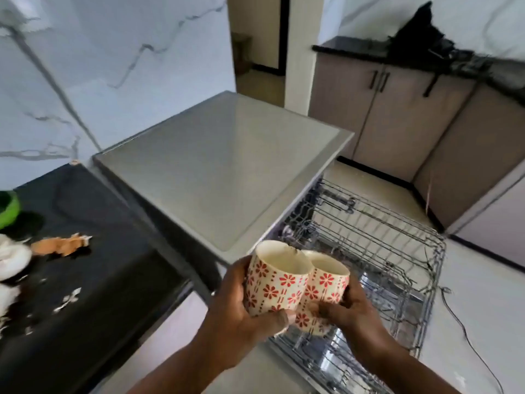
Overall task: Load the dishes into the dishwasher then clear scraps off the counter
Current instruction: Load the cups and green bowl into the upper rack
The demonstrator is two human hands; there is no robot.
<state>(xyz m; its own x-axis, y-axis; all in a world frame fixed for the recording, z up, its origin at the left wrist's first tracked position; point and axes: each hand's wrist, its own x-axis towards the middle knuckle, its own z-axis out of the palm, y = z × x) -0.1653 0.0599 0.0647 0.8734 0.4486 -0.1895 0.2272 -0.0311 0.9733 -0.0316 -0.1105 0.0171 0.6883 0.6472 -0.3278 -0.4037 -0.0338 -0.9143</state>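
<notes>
Two cups: both are held upright and touching side by side, above the near edge of the pulled-out dishwasher rack [377,251].
Left hand [238,305]: fingers are wrapped round the left cup [274,280], thumb laid across its lower front.
Right hand [345,308]: fingers are curled round the right cup [324,291] from the right, thumb in front.
Forearms: both are raised from the lower edge, converging.
Counter [93,280]: scraps [61,245] are seen at left, well apart from the cups.

white marble-veined walls [113,52], pale floor [483,294], beige cabinets [397,115] under a dark worktop [355,51], open doorway [258,52].
</notes>
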